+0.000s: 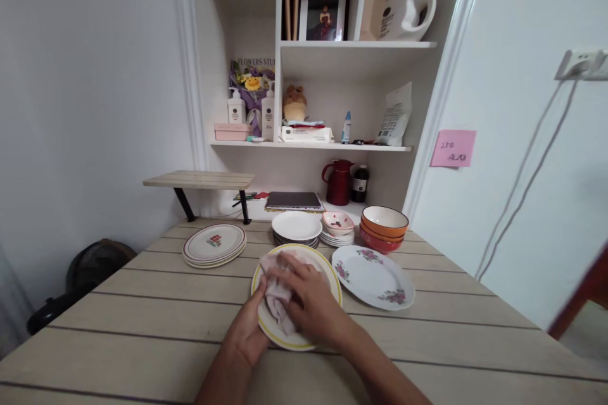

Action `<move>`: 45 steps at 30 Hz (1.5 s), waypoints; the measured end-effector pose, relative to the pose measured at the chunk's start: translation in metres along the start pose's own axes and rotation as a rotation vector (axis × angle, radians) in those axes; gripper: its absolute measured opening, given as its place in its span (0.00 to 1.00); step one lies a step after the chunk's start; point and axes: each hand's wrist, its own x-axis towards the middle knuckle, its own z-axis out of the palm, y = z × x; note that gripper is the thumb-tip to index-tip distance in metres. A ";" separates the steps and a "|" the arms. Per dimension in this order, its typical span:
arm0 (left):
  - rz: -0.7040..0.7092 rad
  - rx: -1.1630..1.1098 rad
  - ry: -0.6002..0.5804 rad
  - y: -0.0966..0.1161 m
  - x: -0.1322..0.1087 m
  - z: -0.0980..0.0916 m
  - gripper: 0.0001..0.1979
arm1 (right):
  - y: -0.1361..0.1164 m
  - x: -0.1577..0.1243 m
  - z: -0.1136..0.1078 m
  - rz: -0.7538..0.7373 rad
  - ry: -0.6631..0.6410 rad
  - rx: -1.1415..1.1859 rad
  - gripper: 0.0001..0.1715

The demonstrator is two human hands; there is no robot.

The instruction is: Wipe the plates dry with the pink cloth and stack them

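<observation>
A white plate with a yellow rim (327,272) is held tilted over the slatted table. My left hand (249,329) grips its lower left edge, thumb on top and the other fingers underneath. A pale pink cloth (278,300) lies bunched on the plate's face. My right hand (306,294) presses on this cloth, its fingers bent over it and partly hiding it. Just behind the plate is a stack of plates with a white one (297,226) on top. To its right lies an oval white plate with pink flowers (373,275).
Red-rimmed plates (213,243) are stacked at the left, near a small raised wooden shelf (199,180). Orange and red bowls (384,224) stand at the back right, beside small dishes topped by a pink bowl (337,223). A red jug (338,183) stands behind.
</observation>
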 end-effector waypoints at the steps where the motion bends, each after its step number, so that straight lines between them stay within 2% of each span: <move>1: -0.003 -0.006 -0.009 0.000 0.000 0.001 0.29 | 0.006 -0.002 -0.004 0.015 0.053 0.088 0.38; 4: -0.001 -0.007 -0.020 0.000 0.000 0.000 0.30 | 0.027 -0.009 -0.015 0.088 0.243 0.377 0.33; 6: -0.002 0.001 0.014 0.000 0.000 -0.002 0.32 | 0.040 -0.013 -0.019 0.196 0.423 0.537 0.29; 8: -0.001 0.005 0.056 0.000 0.000 -0.004 0.34 | 0.048 -0.017 -0.021 0.359 0.610 0.681 0.29; 10: 0.002 0.006 0.072 0.000 -0.001 -0.003 0.34 | 0.049 -0.018 -0.018 0.518 0.676 0.899 0.34; 12: 0.005 0.001 0.057 0.001 -0.002 -0.001 0.34 | 0.044 -0.019 -0.011 0.652 0.522 1.249 0.38; 15: 0.021 0.009 0.049 0.003 -0.006 0.003 0.34 | 0.034 -0.021 0.000 0.789 0.147 1.728 0.35; 18: 0.037 0.078 0.115 0.006 -0.010 0.006 0.33 | 0.031 -0.027 0.007 0.875 -0.041 1.936 0.29; 21: 0.033 0.176 0.197 0.007 -0.014 0.008 0.33 | 0.033 -0.036 0.008 0.898 -0.068 1.998 0.28; 25: 0.067 0.329 0.252 0.006 -0.015 0.011 0.31 | 0.033 -0.043 0.007 0.809 -0.066 2.009 0.29; 26: 0.142 0.413 0.294 0.007 -0.014 0.010 0.30 | 0.032 -0.043 0.008 0.782 -0.077 2.023 0.29; 28: 0.389 0.629 0.452 0.008 -0.009 0.007 0.30 | 0.029 -0.042 0.009 0.721 -0.067 2.049 0.30; 30: 0.629 0.813 0.630 0.012 -0.004 0.003 0.33 | 0.027 -0.040 0.011 0.696 -0.018 2.041 0.29; 31: 0.704 0.868 0.689 0.013 -0.001 0.001 0.35 | 0.026 -0.039 0.012 0.704 0.011 2.028 0.29; 33: 0.770 0.923 0.722 0.015 0.003 -0.003 0.35 | 0.024 -0.037 0.013 0.749 0.058 2.014 0.28; 36: 0.950 1.140 0.722 0.015 0.006 -0.005 0.27 | 0.023 -0.036 0.014 0.810 0.106 2.034 0.30; 39: 1.112 1.320 0.723 0.016 0.008 -0.009 0.21 | 0.022 -0.035 0.015 0.785 0.140 2.042 0.31; 42: 1.149 1.291 0.764 0.021 0.008 -0.017 0.18 | 0.025 -0.034 0.017 0.769 0.157 2.040 0.31; 45: 1.161 1.217 0.862 0.027 0.004 -0.022 0.19 | 0.029 -0.033 0.017 0.789 0.229 2.068 0.32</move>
